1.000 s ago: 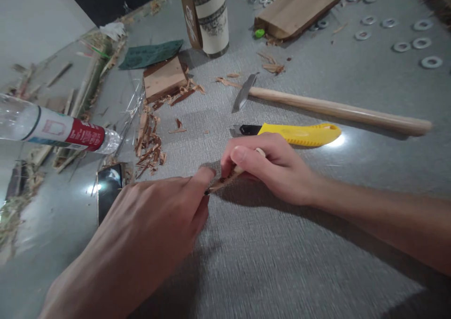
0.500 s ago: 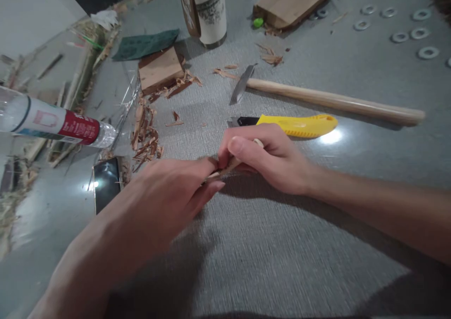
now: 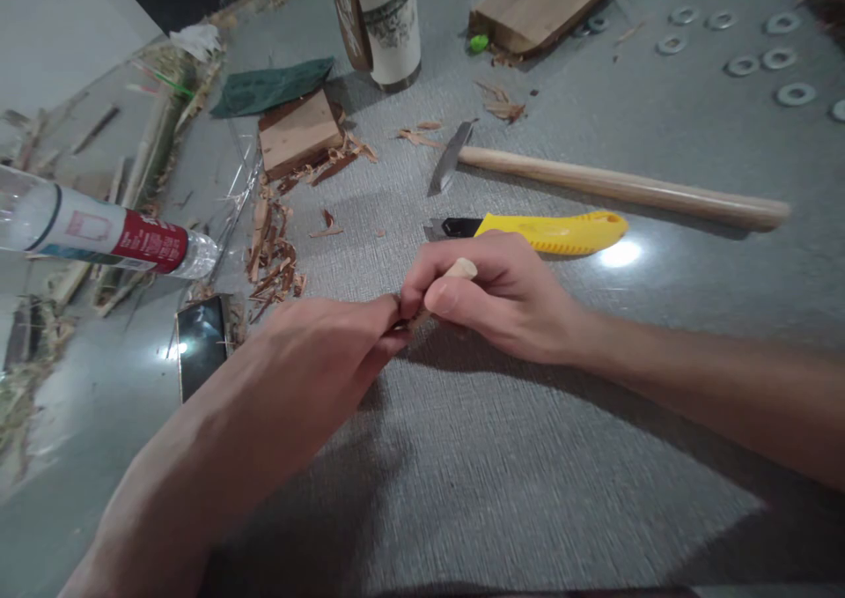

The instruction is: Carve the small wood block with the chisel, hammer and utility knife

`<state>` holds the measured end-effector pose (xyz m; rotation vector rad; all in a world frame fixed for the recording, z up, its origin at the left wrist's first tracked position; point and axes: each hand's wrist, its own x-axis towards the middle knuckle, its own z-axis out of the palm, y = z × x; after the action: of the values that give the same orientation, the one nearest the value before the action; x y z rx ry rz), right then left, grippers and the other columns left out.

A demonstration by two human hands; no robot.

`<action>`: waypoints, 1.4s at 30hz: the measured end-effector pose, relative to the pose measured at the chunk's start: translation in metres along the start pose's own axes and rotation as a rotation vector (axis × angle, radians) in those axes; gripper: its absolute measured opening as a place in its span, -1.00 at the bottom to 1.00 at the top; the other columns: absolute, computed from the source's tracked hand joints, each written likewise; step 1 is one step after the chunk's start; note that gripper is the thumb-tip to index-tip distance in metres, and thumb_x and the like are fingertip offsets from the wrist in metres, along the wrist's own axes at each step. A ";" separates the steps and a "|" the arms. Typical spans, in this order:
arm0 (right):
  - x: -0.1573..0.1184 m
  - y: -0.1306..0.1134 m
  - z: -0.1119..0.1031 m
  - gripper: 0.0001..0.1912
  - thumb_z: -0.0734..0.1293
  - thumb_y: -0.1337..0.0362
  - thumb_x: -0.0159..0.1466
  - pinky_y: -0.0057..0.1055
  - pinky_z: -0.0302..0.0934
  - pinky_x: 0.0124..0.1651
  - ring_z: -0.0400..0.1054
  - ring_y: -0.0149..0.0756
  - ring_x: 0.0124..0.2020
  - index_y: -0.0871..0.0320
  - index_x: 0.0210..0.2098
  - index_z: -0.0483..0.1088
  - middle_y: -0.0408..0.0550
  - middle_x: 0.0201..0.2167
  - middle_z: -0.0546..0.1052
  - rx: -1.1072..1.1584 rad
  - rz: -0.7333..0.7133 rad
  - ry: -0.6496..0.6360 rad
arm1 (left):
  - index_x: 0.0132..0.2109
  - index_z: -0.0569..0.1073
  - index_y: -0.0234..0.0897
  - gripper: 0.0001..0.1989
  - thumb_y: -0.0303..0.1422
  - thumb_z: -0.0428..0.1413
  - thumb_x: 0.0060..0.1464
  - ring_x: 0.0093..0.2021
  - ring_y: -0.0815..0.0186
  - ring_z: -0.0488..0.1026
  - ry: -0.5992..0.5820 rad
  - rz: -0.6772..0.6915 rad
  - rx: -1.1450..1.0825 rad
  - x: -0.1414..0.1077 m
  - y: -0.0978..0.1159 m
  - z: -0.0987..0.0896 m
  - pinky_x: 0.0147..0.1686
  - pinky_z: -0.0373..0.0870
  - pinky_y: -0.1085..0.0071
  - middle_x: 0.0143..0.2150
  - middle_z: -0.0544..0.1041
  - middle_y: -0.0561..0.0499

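Low over the grey table, both hands meet on a thin, pale wooden stick. My right hand is closed around it, thumb on top, and its round, light end pokes out above the fingers. My left hand pinches the stick's lower end, which is mostly hidden between thumb and fingers. Just beyond my right hand lies a yellow utility knife with its blade partly out, pointing left. Behind the knife rests a hammer with a wooden handle and a metal head.
Wood shavings surround a small wooden block beside green sandpaper. A plastic bottle and a phone lie left. A paper cup, a larger wood piece and several washers are at the back.
The stick has turned more upright, and more of its round end shows above my right hand. My left fingers have closed in toward the right hand's fingertips.
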<state>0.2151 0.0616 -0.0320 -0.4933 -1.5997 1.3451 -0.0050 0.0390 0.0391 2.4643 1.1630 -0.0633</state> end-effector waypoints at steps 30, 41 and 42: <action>-0.003 0.002 0.002 -0.71 0.35 0.25 0.55 -0.55 0.18 -0.36 0.36 -0.53 -0.44 0.21 -0.29 0.56 -0.25 -0.46 0.55 0.001 -0.005 0.027 | -0.20 0.49 -0.16 -0.73 -0.36 -0.04 0.49 -0.51 0.36 0.36 0.017 0.005 0.014 0.002 -0.002 -0.001 -0.44 0.11 0.39 -0.45 0.49 0.17; -0.002 0.001 0.001 -0.63 0.30 0.17 0.58 -0.54 0.22 -0.29 0.36 -0.51 -0.40 0.21 -0.31 0.52 -0.25 -0.48 0.48 -0.002 -0.014 0.003 | -0.07 0.57 -0.14 -0.78 -0.33 0.02 0.46 -0.51 0.36 0.35 -0.003 -0.027 0.022 0.004 -0.002 -0.001 -0.44 0.11 0.39 -0.44 0.49 0.16; -0.002 0.001 0.001 -0.61 0.29 0.15 0.59 -0.53 0.21 -0.28 0.35 -0.51 -0.40 0.21 -0.32 0.51 -0.25 -0.47 0.47 -0.016 -0.025 -0.005 | -0.07 0.57 -0.14 -0.79 -0.34 0.03 0.46 -0.52 0.37 0.32 -0.007 -0.022 0.023 0.004 -0.001 -0.001 -0.44 0.10 0.40 -0.44 0.48 0.17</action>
<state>0.2153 0.0596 -0.0339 -0.4782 -1.6173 1.3165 -0.0035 0.0431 0.0389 2.4699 1.1926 -0.0926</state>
